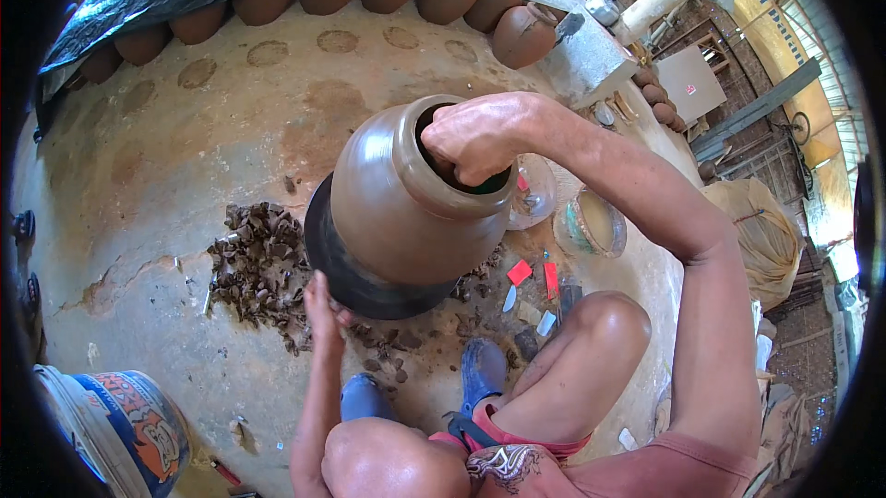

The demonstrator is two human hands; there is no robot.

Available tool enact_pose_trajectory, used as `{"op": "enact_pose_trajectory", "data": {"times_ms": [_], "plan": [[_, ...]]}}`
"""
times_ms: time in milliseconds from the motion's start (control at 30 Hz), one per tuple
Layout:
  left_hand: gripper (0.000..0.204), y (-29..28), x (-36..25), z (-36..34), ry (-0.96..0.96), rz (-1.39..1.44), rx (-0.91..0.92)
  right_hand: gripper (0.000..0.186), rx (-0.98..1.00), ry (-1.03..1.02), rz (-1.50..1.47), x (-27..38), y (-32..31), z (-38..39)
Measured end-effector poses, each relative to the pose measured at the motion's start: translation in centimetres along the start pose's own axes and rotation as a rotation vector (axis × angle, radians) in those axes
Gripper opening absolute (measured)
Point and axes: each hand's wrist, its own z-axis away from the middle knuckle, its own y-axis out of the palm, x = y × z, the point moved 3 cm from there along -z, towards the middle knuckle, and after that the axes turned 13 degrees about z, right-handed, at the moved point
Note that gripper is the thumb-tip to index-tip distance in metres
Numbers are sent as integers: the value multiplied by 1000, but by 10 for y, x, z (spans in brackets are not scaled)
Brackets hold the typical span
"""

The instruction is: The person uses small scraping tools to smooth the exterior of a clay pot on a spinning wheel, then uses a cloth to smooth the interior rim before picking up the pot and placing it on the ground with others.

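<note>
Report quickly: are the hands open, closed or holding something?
Left hand: at the dark disc; grip unclear.
Right hand: curled at the mouth of the pot; cannot tell if holding anything.

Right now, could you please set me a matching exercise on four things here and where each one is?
Things:
1. Right hand
2. Left hand
3. Clay scraps
4. Bucket

Places:
A. strewn over the floor
B. in the picture's lower left corner
C. reaching into the pot
D. at the black disc's near edge

Pairs: 1-C, 2-D, 3-A, 4-B
</note>
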Motion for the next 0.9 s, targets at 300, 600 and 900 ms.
{"op": "enact_pose_trajectory", "data": {"times_ms": [300, 600, 900], "plan": [[79, 9, 82, 65, -453, -316, 211, 18, -78, -57, -21, 4, -1, 6], [64, -6, 0, -33, 297, -156, -157, 19, -51, -48, -49, 7, -4, 0], [65, -7, 42, 11, -136, -141, 14, 20, -38, -71, -109, 1, 3, -5]]}}
